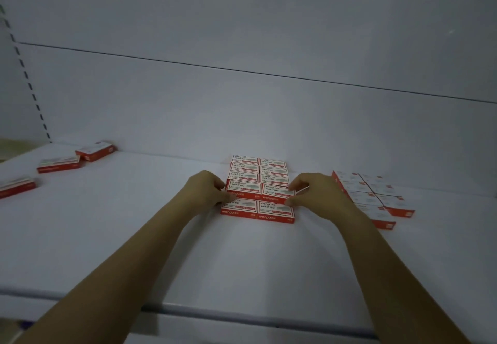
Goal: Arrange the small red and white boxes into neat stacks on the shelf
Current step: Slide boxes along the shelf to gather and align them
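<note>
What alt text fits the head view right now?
Both hands, left hand and right hand, grip the sides of a two-column block of red and white boxes on a white shelf. Loose boxes lie far left; another block sits right.

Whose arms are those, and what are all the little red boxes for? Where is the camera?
The camera sits on a person's head and looks down, so you see their own two bare arms reaching out. There is no machine here.

They are tidying a white shelf. In the middle is a block of small red and white boxes, laid two across in rows. The left hand and the right hand press in on a raised pair of boxes lying on top near the front.

Another tidy group lies to the right. Three loose boxes wait far left.
</note>
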